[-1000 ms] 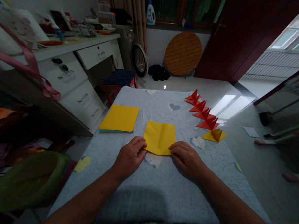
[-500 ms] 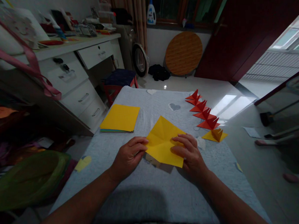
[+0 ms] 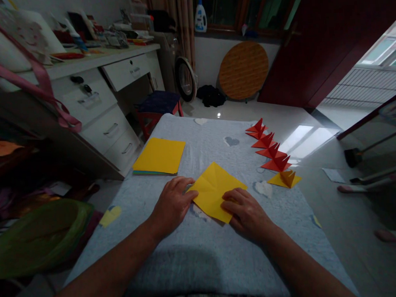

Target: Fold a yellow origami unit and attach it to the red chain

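Observation:
A creased sheet of yellow origami paper (image 3: 209, 189) lies over the cloth-covered table, turned with one corner pointing away from me. My left hand (image 3: 175, 200) pinches its left corner between thumb and fingers. On the right side, my right hand (image 3: 245, 207) grips the paper with bent fingers on top; its thumb is mostly hidden. A stack of square paper (image 3: 159, 156), yellow on top with other colours beneath, sits at the back left. To the right stand several folded red paper pieces (image 3: 270, 149) in a row, with one folded yellow piece (image 3: 285, 179) at the near end.
The table wears a light blue cloth (image 3: 203, 262) with heart shapes. At its far left edge is a stool (image 3: 158, 103), beside a white desk with drawers (image 3: 84, 103). A green-lined bin (image 3: 41, 238) stands low on the left. Behind are an open washing machine door (image 3: 186, 80) and a round wooden board (image 3: 243, 71).
The yellow sheet has turned from square-on to corner-forward. My right hand lifted its right side, then brought it lower and shifted its grip along it. My left hand stays at the left corner.

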A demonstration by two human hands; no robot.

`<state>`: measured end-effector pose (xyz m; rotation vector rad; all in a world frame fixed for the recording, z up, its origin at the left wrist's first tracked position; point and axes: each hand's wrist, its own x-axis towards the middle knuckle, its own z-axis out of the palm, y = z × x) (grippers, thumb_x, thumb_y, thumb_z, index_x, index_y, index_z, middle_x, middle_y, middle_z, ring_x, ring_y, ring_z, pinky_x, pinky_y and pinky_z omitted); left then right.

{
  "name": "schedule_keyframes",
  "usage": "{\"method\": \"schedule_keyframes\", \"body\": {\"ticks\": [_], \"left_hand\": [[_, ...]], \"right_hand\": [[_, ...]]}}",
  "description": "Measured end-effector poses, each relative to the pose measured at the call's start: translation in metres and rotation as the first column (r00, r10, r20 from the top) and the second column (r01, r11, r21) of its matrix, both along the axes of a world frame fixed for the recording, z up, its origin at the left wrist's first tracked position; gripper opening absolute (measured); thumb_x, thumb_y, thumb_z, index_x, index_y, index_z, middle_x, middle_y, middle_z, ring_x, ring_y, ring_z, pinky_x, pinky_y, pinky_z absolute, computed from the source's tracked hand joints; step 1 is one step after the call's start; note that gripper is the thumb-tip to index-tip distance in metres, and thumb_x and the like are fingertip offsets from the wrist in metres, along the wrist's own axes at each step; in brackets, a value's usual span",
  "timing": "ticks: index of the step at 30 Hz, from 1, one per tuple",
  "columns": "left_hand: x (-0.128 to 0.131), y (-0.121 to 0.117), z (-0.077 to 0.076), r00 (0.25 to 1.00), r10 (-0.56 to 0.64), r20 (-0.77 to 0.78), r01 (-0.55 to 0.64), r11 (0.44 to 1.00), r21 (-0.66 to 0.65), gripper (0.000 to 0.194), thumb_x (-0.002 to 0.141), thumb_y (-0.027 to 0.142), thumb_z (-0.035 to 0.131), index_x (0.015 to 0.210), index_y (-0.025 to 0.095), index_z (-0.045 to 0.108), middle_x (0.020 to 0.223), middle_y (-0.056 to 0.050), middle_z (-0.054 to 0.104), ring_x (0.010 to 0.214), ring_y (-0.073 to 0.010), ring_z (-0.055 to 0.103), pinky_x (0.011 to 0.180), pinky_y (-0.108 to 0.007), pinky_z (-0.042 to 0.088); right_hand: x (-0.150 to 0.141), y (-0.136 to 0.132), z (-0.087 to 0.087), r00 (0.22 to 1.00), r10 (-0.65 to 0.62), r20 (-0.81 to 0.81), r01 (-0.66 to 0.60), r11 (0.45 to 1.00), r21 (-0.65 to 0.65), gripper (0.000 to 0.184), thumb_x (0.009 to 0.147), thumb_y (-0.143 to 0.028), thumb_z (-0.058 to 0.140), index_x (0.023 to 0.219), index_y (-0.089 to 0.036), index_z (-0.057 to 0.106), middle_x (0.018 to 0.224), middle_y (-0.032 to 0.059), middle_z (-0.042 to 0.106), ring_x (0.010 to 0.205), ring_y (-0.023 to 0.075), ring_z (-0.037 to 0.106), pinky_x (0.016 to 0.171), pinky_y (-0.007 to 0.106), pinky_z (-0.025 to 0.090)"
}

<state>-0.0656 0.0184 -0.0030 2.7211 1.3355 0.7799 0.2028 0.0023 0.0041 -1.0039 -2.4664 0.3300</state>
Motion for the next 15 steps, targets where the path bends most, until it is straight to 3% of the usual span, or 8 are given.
{"method": "schedule_keyframes", "body": {"ticks": [5,10,15], "left_hand": [[0.0025,-0.0029,0.0018,0.996,-0.083,0.021,0.084,0.995,-0.058,0.014,0.086,0.012,0.064,0.093,0.021,0.072,0.115,-0.009,0.062,0.108,-0.0260,0.051,0.094,-0.043,0.047],[0.0049,-0.0003,0.0022,0.998,-0.034,0.045,0.042,0.982,-0.185,0.009,0.086,0.014,0.066,0.080,0.019,0.071,0.091,-0.006,0.061,0.089,-0.0218,0.052,0.080,-0.036,0.046],[0.0048,0.0023,0.0041,0.990,0.037,0.137,0.014,0.935,-0.354,0.008,0.087,0.013,0.065,0.082,0.018,0.069,0.088,-0.004,0.061,0.090,-0.0205,0.053,0.081,-0.034,0.044]], "right_hand": [[-0.0002,-0.0015,-0.0001,0.999,0.013,-0.036,-0.013,1.000,-0.008,0.016,0.091,-0.018,0.054,0.095,-0.017,0.069,0.103,0.0119,0.065,0.092,0.0242,0.056,0.085,0.042,0.047],[-0.0011,-0.0020,-0.0005,0.993,-0.061,-0.104,0.050,0.993,-0.110,0.021,0.097,-0.024,0.051,0.086,-0.018,0.068,0.095,0.0089,0.064,0.088,0.0208,0.056,0.081,0.037,0.045],[-0.0017,0.0012,0.0014,0.971,-0.203,-0.123,0.168,0.954,-0.248,0.026,0.095,-0.022,0.050,0.070,-0.018,0.057,0.080,0.0056,0.058,0.079,0.0184,0.053,0.073,0.033,0.042]]}}
